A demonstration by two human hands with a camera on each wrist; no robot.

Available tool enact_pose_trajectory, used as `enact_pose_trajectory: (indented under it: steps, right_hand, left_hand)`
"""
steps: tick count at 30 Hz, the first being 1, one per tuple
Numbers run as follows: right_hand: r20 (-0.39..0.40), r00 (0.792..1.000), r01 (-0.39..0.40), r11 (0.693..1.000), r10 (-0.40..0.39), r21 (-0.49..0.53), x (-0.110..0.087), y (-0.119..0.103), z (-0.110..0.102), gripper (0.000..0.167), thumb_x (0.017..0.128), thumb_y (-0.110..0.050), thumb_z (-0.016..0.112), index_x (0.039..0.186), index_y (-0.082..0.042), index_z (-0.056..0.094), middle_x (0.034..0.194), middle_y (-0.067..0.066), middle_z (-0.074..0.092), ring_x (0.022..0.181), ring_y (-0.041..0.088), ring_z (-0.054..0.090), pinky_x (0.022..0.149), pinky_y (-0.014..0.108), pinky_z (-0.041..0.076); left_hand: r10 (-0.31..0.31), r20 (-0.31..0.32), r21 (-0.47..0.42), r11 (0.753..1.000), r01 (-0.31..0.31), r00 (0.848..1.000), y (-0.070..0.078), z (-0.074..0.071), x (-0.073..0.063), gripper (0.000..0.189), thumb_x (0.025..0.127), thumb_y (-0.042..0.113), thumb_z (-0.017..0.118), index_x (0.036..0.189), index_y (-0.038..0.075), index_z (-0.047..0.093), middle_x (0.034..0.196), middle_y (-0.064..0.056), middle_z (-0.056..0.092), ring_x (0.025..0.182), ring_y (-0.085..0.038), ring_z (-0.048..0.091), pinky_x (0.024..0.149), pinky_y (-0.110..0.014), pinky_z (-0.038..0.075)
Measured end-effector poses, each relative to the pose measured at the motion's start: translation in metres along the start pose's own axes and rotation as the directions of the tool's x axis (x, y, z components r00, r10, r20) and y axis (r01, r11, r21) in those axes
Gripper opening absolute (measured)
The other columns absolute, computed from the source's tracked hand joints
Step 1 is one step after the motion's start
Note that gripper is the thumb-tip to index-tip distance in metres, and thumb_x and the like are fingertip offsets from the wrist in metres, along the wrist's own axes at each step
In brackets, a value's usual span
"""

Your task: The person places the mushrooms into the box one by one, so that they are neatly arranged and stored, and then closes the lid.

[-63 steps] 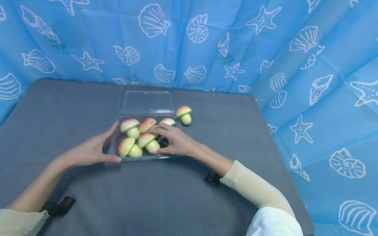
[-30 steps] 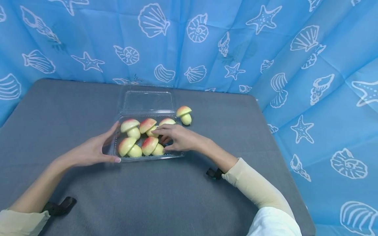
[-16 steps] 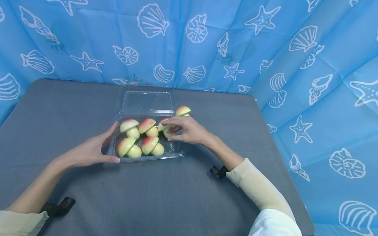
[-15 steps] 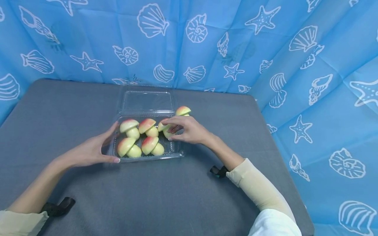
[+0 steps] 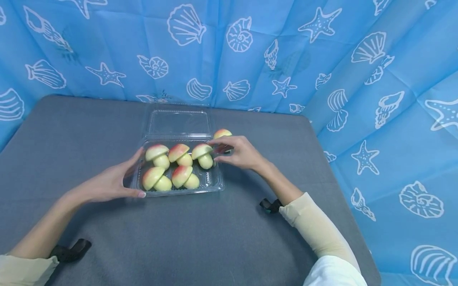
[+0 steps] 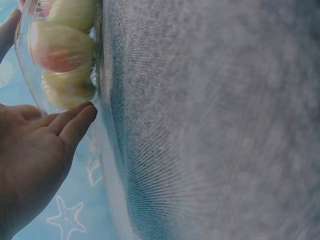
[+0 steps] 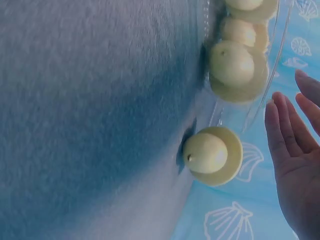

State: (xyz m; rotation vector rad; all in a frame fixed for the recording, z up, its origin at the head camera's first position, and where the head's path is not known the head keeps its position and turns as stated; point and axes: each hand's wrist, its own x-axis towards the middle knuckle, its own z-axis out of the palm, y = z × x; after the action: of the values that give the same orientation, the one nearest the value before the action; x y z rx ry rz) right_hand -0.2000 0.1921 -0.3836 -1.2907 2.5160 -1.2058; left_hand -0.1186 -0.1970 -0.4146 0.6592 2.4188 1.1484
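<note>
A clear plastic clamshell box (image 5: 211,186) lies on the table with its lid (image 5: 179,121) folded back. Several mushroom-shaped pieces (image 5: 180,176), pale yellow with reddish caps, sit inside in two rows. My left hand (image 5: 116,178) rests against the box's left side, fingers straight, thumb at the front corner. My right hand (image 5: 239,151) hovers by the box's right rim with nothing between thumb and fingers. Behind it stands a loose mushroom-shaped piece (image 5: 222,133), partly hidden in the head view. The right wrist view shows this loose piece (image 7: 207,155) apart from the fingers.
A grey cloth-covered table (image 5: 186,246) extends in front of the box. A blue curtain (image 5: 264,24) with white shells and starfish hangs along the back and right. Each wrist wears a black camera mount (image 5: 270,205).
My right hand let go of the front-row middle piece, touched the back-right piece, then moved right and away to the rim. The front-row middle piece shifted slightly. My left hand stayed put.
</note>
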Motion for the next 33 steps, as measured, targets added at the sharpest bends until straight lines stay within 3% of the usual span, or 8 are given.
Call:
enact_pose_trajectory:
  steps: [4,7,14,20,23,33]
  right_hand:
    - [-0.019,1.0,-0.015,1.0,0.016,0.002,-0.002,0.006,-0.005,0.045,0.081,-0.003,0.081,0.124,0.0,0.067,0.113,0.018,0.07,0.092,0.024,0.072,0.077,0.046,0.061]
    - [-0.034,0.999,-0.02,1.0,0.02,-0.016,-0.003,0.011,-0.009,0.043,0.082,-0.004,0.081,0.123,0.0,0.068,0.114,0.017,0.071,0.092,0.027,0.071,0.076,0.046,0.061]
    - [-0.099,0.995,-0.014,0.988,-0.001,-0.151,-0.007,0.02,-0.018,0.042,0.081,-0.007,0.082,0.121,-0.002,0.07,0.119,0.01,0.07,0.101,0.028,0.068,0.087,0.046,0.057]
    - [-0.138,0.99,-0.053,0.98,0.027,-0.192,-0.01,0.029,-0.022,0.047,0.079,-0.007,0.084,0.124,-0.006,0.069,0.126,0.007,0.067,0.117,0.024,0.06,0.094,0.043,0.052]
    - [-0.136,0.989,-0.089,0.974,0.061,-0.209,-0.009,0.032,-0.023,0.051,0.08,-0.009,0.084,0.128,-0.008,0.067,0.13,0.007,0.064,0.121,0.023,0.057,0.1,0.042,0.048]
    - [-0.042,0.977,-0.212,0.959,0.208,-0.189,0.001,0.052,-0.023,0.072,0.081,-0.011,0.083,0.145,-0.009,0.051,0.148,0.011,0.046,0.132,0.027,0.047,0.099,0.044,0.051]
  left_hand:
    - [-0.003,0.001,0.005,1.0,0.003,1.0,0.001,0.001,0.0,0.123,0.082,0.04,0.082,0.159,0.014,-0.011,0.163,-0.025,0.005,0.141,-0.05,0.028,0.111,-0.06,0.028]
    - [-0.003,0.001,0.011,1.0,0.003,1.0,0.001,0.001,0.0,0.123,0.082,0.039,0.082,0.159,0.014,-0.011,0.163,-0.024,0.005,0.141,-0.05,0.028,0.111,-0.059,0.028]
    - [0.005,0.004,-0.003,1.0,-0.005,1.0,0.0,0.003,0.0,0.122,0.083,0.036,0.081,0.159,0.014,-0.011,0.164,-0.024,0.002,0.142,-0.051,0.026,0.111,-0.062,0.027]
    - [0.006,0.008,-0.003,1.0,-0.006,1.0,0.0,0.004,0.0,0.121,0.083,0.036,0.081,0.159,0.014,-0.012,0.164,-0.024,0.0,0.141,-0.052,0.026,0.111,-0.063,0.027]
    - [0.003,0.009,0.002,1.0,-0.003,1.0,0.001,0.003,0.0,0.121,0.083,0.037,0.081,0.159,0.013,-0.011,0.163,-0.025,0.001,0.141,-0.052,0.026,0.111,-0.063,0.027]
    - [-0.003,0.011,0.015,1.0,0.003,1.0,0.001,0.0,0.001,0.122,0.083,0.041,0.08,0.158,0.013,-0.012,0.164,-0.024,0.001,0.141,-0.05,0.027,0.111,-0.059,0.028]
